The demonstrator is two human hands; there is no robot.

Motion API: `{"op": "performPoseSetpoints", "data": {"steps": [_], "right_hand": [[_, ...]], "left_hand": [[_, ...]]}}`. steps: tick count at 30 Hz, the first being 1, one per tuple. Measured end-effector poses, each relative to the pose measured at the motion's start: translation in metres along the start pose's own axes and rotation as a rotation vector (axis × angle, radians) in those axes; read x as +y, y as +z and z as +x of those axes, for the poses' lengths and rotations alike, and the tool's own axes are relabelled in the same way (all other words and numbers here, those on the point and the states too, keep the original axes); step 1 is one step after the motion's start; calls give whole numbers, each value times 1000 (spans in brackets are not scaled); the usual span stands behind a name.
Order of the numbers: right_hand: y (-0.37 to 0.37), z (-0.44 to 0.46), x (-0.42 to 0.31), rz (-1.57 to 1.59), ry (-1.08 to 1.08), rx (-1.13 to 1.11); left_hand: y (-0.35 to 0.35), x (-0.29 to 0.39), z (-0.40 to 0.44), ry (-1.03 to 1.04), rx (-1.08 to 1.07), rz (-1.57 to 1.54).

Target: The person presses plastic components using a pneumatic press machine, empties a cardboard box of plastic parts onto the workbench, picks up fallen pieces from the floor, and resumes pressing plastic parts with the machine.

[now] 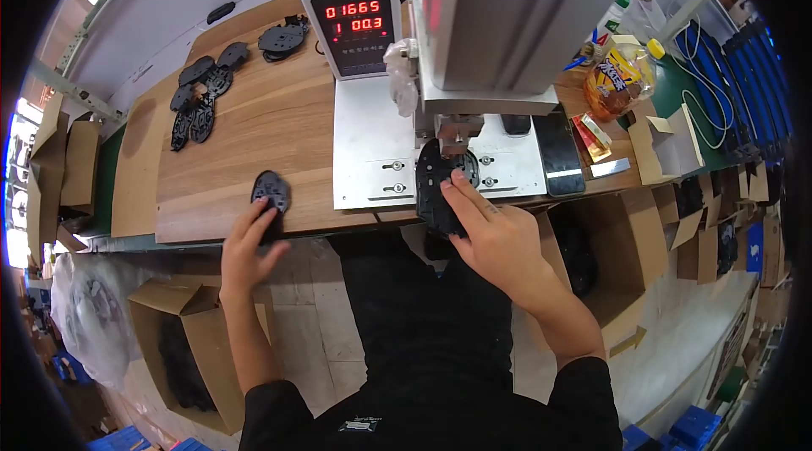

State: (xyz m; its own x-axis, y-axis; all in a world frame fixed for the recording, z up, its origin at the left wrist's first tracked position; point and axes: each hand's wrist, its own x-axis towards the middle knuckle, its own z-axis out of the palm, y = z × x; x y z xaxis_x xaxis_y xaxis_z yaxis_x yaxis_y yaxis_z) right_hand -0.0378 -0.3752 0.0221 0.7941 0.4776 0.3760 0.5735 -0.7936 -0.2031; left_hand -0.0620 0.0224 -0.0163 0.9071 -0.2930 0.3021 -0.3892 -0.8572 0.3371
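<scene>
My right hand (499, 244) grips a black plastic shell part (430, 189). Two fingers lie over its top and the thumb is at its near edge. The part's far end sits beneath the metal head (457, 131) of a bench press (499, 19); whether they touch, I cannot tell. On the wooden table's front left, a smaller black oval plastic part (270, 186) lies flat. My left hand (245, 252) reaches to it with fingers stretched and thumb spread, its fingertips on the part's near end.
A white counter box (353, 19) with red digits stands behind the press plate (372, 142). Several black parts (199, 91) lie at back left. On the right are a phone (562, 151), a drink bottle (622, 83) and a small carton (668, 146). Cardboard boxes (203, 349) flank my legs.
</scene>
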Motion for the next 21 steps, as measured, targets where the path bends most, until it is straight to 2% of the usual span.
{"op": "performPoseSetpoints", "data": {"steps": [5,7,8,9,11,13,15,19,21], "right_hand": [[6,0,3,33,-6,55],[5,3,3,52,7,54],[5,3,4,56,15,60],[4,5,5,121,21,136],[-4,-1,4,187,32,221],[-26,-22,3,306,137,357],[-48,-62,6,336,436,325],[-52,-161,50,114,1104,322],[-31,-257,83,-198,1015,215]], "left_hand": [[11,7,-13,13,-90,-66],[13,7,-15,107,64,-216],[16,21,-4,173,215,-222],[17,38,9,180,208,-217],[24,72,38,407,378,-318],[39,98,65,621,366,-314],[44,124,91,796,330,-238],[61,142,113,832,346,-190],[63,146,122,798,338,-95]]}}
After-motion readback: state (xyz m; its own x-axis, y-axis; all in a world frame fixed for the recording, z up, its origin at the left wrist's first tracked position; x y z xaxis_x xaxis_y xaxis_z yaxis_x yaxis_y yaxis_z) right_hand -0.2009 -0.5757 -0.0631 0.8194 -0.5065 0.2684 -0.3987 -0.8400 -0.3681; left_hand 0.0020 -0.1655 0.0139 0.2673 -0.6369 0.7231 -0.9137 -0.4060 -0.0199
